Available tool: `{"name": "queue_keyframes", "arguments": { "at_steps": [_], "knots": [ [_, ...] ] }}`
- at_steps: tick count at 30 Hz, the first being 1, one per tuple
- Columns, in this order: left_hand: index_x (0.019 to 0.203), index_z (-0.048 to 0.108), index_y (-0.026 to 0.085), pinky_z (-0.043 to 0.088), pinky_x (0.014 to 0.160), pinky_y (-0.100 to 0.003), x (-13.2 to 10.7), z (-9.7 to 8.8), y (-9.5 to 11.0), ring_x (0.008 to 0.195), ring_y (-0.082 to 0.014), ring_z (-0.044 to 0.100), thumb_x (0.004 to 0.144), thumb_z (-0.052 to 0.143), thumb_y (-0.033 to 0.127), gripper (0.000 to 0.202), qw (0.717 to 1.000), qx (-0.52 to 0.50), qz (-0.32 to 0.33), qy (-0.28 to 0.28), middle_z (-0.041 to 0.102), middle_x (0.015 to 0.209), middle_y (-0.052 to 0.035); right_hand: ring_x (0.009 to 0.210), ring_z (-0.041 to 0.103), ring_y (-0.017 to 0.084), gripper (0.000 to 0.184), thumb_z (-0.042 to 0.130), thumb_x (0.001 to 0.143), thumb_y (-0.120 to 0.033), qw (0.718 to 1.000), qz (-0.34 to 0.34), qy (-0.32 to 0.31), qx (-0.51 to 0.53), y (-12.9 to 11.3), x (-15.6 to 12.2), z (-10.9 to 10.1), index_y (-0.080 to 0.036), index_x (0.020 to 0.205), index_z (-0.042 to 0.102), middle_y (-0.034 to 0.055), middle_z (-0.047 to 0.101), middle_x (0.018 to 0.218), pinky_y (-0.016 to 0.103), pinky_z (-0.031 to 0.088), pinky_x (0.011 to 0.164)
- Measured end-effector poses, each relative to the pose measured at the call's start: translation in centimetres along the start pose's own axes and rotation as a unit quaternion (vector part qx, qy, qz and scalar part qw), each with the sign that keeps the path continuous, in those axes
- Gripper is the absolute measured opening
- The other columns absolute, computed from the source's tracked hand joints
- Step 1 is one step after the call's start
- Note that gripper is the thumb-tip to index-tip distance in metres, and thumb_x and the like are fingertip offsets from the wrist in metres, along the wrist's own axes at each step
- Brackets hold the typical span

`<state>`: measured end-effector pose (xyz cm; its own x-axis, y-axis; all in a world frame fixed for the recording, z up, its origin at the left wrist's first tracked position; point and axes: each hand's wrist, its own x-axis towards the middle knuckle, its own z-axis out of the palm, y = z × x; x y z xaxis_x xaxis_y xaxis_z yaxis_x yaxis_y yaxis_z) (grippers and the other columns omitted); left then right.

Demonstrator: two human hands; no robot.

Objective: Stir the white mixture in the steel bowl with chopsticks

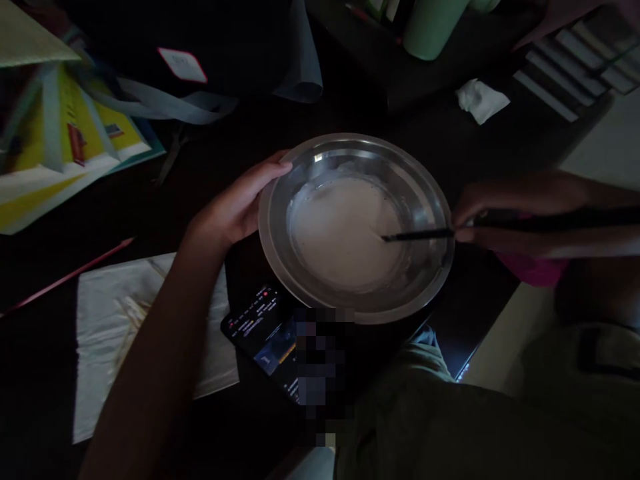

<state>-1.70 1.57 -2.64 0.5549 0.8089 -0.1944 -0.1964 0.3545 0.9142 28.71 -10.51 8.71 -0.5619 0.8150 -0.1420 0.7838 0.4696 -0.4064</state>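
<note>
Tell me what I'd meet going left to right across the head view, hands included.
Red pencil-like stick, left hand, metal bowl, right hand.

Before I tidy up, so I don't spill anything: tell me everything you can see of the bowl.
The round bowl looks like shiny metal, with a broad rim. It is mouth up over the dark table, partly filled with pale liquid. The left hand holds its rim; a dark stick reaches inside, contact unclear.

Liquid (340,233) in bowl (425,190) behind phone (265,333)
</note>
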Motion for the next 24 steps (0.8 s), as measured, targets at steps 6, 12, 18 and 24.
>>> {"name": "queue_keyframes", "arguments": {
  "at_steps": [6,12,18,24],
  "knots": [
    [0.124,0.059,0.015,0.046,0.101,-0.038,0.1,-0.1,0.0,0.088,-0.0163,0.065,0.091,0.055,0.028,0.036,1.0,0.028,-0.006,0.006,0.066,0.094,-0.0026,0.078,0.061,0.007,0.017,0.053,0.097,-0.032,0.985,-0.131,-0.059,0.098,-1.5,3.8,2.4,-0.017,0.098,0.06,0.0002,0.065,0.089,0.021,0.046,0.067],
    [0.114,0.063,0.015,0.052,0.08,-0.024,-0.3,0.6,0.4,0.082,-0.0142,0.065,0.09,0.057,0.027,0.028,0.999,0.015,-0.021,0.034,0.069,0.086,-0.0018,0.077,0.055,0.008,0.023,0.05,0.099,-0.035,0.995,-0.081,0.041,0.048,0.1,6.5,1.9,-0.014,0.102,0.059,0.0008,0.062,0.09,0.025,0.042,0.067],
    [0.109,0.065,0.014,0.051,0.07,-0.02,-0.3,0.5,0.3,0.077,-0.0147,0.066,0.087,0.063,0.028,0.026,0.999,-0.015,-0.013,0.025,0.068,0.076,-0.0024,0.082,0.06,0.014,0.025,0.047,0.097,-0.04,0.997,0.002,0.068,0.034,0.7,4.1,1.1,-0.019,0.106,0.058,0.0022,0.062,0.085,0.029,0.049,0.07],
    [0.118,0.064,0.017,0.049,0.067,-0.018,-0.2,0.6,0.5,0.081,-0.0134,0.067,0.09,0.056,0.024,0.031,1.0,0.002,-0.017,0.012,0.072,0.098,-0.0027,0.089,0.06,0.016,0.028,0.041,0.098,-0.037,0.995,-0.055,0.061,0.058,-0.6,7.0,1.9,-0.018,0.11,0.058,0.003,0.061,0.088,0.028,0.049,0.075]
  ]
}}
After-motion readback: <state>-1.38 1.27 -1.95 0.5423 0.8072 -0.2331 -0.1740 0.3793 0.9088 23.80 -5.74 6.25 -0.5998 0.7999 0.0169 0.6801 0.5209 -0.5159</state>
